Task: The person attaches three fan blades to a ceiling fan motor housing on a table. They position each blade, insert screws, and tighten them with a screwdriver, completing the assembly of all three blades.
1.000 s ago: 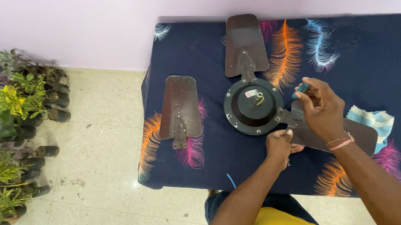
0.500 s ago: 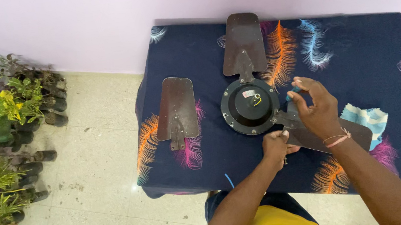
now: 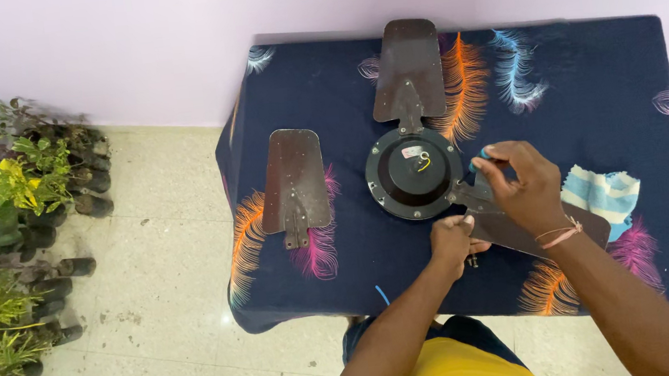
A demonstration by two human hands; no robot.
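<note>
While gripped in the right hand (image 3: 523,187), teal-handled screwdriver (image 3: 482,155) angled down toward the bracket of the near fan blade (image 3: 537,232), at the point where that bracket meets the round black motor housing (image 3: 413,173). Right hand clenched on the tool handle, directly over the blade root. Left hand (image 3: 451,239) just beside it, on the near side, fingers closed against the blade edge (exact grasp cannot be told). Second blade (image 3: 408,70) attached at the far side of the housing, pointing toward the wall. Third blade (image 3: 294,182) detached, flat on the bench, well apart to the left of both hands. Bench (image 3: 588,58) draped in a dark blue cloth printed with coloured feathers. Pale speckled floor (image 3: 150,268) below, lilac wall (image 3: 125,44) behind, small potted plants (image 3: 15,224) grouped at the far left.
</note>
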